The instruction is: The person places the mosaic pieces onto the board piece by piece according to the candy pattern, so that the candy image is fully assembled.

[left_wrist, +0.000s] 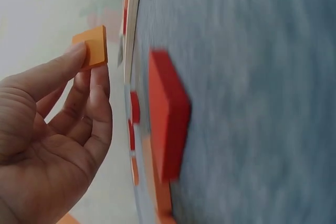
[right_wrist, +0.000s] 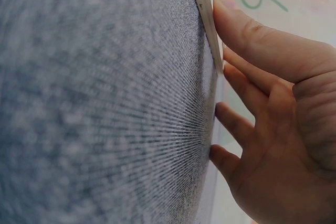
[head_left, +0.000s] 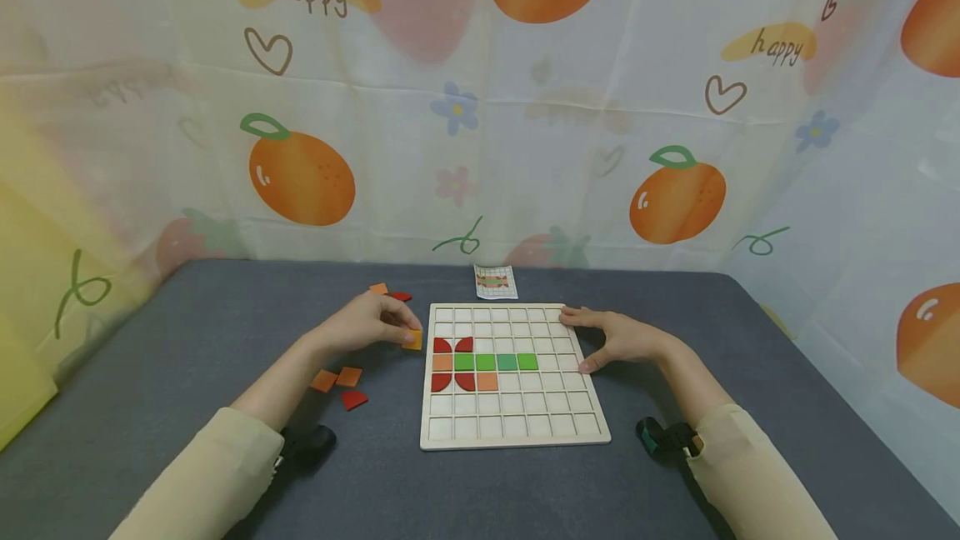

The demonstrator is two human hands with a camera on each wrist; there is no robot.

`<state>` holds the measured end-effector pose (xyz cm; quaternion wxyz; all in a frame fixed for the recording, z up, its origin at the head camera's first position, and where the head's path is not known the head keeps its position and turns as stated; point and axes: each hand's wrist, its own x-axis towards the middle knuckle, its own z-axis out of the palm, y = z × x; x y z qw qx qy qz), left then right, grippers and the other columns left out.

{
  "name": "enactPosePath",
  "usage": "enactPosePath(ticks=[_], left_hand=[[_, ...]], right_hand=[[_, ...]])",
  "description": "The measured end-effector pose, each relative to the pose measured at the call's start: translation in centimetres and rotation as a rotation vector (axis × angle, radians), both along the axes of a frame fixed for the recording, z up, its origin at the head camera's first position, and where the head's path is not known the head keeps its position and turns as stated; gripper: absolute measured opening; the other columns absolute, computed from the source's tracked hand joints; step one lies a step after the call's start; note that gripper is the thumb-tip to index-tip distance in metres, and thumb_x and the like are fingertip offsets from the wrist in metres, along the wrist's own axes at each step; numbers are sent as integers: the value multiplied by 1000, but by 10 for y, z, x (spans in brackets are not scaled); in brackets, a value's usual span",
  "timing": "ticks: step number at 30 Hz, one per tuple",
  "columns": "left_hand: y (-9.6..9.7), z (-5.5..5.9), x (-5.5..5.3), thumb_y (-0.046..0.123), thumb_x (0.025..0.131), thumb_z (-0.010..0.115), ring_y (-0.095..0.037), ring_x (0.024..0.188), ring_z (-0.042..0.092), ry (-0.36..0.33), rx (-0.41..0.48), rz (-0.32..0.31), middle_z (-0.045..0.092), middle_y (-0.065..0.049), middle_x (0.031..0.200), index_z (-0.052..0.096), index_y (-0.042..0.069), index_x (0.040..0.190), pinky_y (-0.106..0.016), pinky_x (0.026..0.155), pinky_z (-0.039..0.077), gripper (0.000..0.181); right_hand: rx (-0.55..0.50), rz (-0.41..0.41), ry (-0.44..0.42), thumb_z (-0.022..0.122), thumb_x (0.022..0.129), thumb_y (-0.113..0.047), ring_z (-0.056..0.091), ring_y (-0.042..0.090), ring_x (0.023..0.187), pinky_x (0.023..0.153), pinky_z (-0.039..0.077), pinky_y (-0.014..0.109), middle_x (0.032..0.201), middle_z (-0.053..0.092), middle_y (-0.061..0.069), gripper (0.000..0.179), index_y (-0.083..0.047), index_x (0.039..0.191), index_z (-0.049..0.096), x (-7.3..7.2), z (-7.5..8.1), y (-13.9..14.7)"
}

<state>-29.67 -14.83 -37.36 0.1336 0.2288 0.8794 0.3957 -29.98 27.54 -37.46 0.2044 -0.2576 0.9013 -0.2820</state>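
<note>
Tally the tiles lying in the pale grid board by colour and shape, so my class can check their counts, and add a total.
Red quarter-circle tiles: 4
Green square tiles, one a more bluish green: 4
Orange square tiles: 2
Total: 10

Table (head_left: 517, 494): is leaving passage at board's (head_left: 528, 426) 6 o'clock
Left hand (head_left: 367, 323), orange tiles (head_left: 348, 377): are blocking around 9 o'clock
Right hand (head_left: 621, 338): is blocking 2 to 3 o'clock
Card (head_left: 495, 282): is occupying 12 o'clock
</note>
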Motion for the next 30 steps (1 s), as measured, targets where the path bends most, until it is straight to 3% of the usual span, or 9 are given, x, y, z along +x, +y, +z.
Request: enactPosePath(ticks=[7, 14, 22, 30], left_hand=[[25, 0, 6, 17, 90, 72, -14, 88, 63, 10, 69, -44, 74, -9, 102, 74, 8, 104, -31, 79, 52, 18], [57, 2, 13, 14, 89, 71, -12, 77, 60, 35, 57, -37, 74, -7, 94, 75, 8, 101, -27, 70, 48, 14], [90, 0, 22, 13, 88, 73, -9, 81, 61, 15, 101, -18, 75, -7, 96, 76, 9, 97, -25, 74, 50, 10], [117, -4, 30, 12, 84, 77, -7, 69, 61, 11, 111, -24, 74, -3, 81, 75, 11, 89, -24, 67, 49, 5]], right_hand=[[5, 0, 3, 84, 77, -30, 4, 45, 153, 117, 7, 71, 166, 19, 15, 95, -5, 154, 32, 0, 1, 0], [8, -2, 1, 84, 77, -30, 3, 45, 154, 117, 6, 71, 166, 18, 15, 96, -6, 154, 32, 1, 1, 0], [9, -5, -2, 84, 78, -30, 3, 44, 154, 117, 6, 71, 166, 18, 14, 95, -6, 154, 32, 0, 0, 0], [12, -14, -5, 84, 77, -31, 4, 44, 154, 118, 8, 70, 166, 18, 14, 95, -6, 154, 33, 0, 0, -1]])
